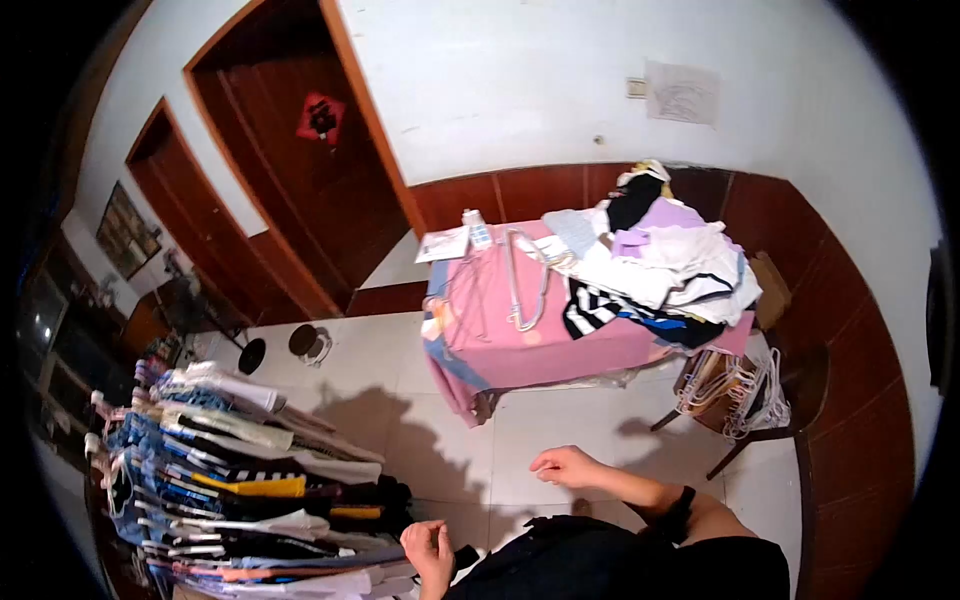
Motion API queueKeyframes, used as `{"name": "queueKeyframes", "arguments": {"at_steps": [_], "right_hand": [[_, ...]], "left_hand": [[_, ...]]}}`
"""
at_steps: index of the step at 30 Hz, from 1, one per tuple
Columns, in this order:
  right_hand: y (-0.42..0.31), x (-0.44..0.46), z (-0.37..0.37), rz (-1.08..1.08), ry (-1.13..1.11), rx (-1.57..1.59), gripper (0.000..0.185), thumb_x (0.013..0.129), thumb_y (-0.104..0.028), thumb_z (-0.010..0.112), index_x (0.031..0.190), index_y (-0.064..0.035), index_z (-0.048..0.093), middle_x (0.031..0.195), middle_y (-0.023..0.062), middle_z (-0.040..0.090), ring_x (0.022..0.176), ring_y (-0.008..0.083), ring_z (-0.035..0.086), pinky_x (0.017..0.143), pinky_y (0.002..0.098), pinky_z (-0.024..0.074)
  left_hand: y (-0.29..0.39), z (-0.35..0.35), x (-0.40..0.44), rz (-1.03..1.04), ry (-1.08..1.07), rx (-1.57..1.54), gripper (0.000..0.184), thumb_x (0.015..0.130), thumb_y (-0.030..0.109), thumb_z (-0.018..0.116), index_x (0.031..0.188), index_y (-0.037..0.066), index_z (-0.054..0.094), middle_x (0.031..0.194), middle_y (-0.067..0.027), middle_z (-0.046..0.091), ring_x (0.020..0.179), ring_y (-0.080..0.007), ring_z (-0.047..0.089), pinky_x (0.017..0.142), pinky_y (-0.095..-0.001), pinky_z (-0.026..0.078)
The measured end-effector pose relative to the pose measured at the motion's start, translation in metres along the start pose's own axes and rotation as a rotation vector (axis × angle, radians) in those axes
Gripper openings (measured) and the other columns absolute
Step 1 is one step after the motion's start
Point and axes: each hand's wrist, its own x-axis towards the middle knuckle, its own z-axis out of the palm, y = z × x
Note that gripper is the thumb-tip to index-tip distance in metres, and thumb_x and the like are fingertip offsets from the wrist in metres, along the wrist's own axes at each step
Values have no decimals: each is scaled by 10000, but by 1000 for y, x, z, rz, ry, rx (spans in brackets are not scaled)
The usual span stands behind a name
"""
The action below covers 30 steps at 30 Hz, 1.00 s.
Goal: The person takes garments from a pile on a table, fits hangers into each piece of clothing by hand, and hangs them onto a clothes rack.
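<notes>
At the lower middle, my left hand point(428, 548) is beside the near end of a rack of hung clothes point(250, 485). Its fingers are curled in, and nothing shows in them. My right hand point(565, 467) hovers above the tiled floor, in front of a table with a pink cloth point(520, 365). Those fingers are loosely curled together, with no object visible in them. On the cloth lie a pale clothes hanger point(515, 285) and a thin wire hanger point(468, 300). A heap of clothes point(660, 260) covers the table's right side, with a black-and-white striped garment point(600, 305) at its front.
Right of the table, a chair point(800, 400) bears a bundle of hangers point(740, 390). A cardboard box point(770, 285) is behind the heap. A white bottle point(473, 220) and papers point(443, 245) sit at the table's back left. A round stool point(308, 343) stands near the doors.
</notes>
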Motion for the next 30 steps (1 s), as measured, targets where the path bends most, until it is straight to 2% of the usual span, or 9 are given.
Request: {"name": "queueKeyframes", "arguments": {"at_steps": [2,5,7,9,16,23,25,27,30], "right_hand": [[23,-29,-31,175,96,242,254,871,-144,663,1110,-56,653,853,63,688,748,109,619,655,277,510],[37,-64,-77,181,216,275,219,887,-114,626,1086,-27,655,830,41,672,695,93,592,647,241,488],[52,-77,-101,167,245,302,224,897,-103,608,1104,-27,645,837,26,659,695,82,576,641,236,482],[50,-90,-132,236,349,311,243,899,-97,607,1131,-28,629,846,10,643,709,77,573,641,236,479],[81,-104,-151,109,456,464,236,904,-111,624,1120,-18,642,842,16,650,707,79,578,631,237,475],[95,-134,-210,241,631,410,247,910,-138,633,1113,3,624,877,28,642,764,95,583,674,251,483],[99,-126,-228,311,655,383,241,906,-155,638,1094,-4,633,855,29,642,748,97,584,667,252,484],[113,-111,-249,282,762,459,218,902,-141,639,1081,-16,641,847,31,642,742,93,587,664,250,487],[102,-90,-277,360,796,422,215,902,-126,638,1088,-19,640,840,26,643,736,88,595,660,243,492]], "left_hand": [[14,36,18,-142,-85,-200,64,844,79,643,817,24,625,760,-91,615,758,-283,593,744,-377,454],[57,80,47,-240,-226,-418,106,870,104,632,828,7,621,757,-100,642,747,-253,620,726,-358,476],[84,108,66,-199,-245,-490,132,897,120,613,840,2,623,755,-107,660,733,-219,638,709,-332,491],[107,139,81,26,-342,-433,135,901,121,612,843,1,630,759,-103,663,721,-211,641,693,-320,492],[154,189,115,173,-486,-421,104,860,107,667,821,12,654,758,-103,660,709,-214,642,674,-303,493],[193,285,184,395,-647,-526,85,842,99,688,834,21,654,759,-95,647,681,-202,616,595,-302,468],[199,310,202,415,-694,-533,85,816,91,703,846,32,650,793,-94,637,730,-236,620,618,-320,475],[206,354,230,600,-694,-451,109,798,82,721,867,37,649,803,-93,635,752,-265,617,672,-345,484],[214,405,259,738,-687,-466,213,743,84,752,933,62,658,950,-106,620,898,-296,593,725,-366,479]]}}
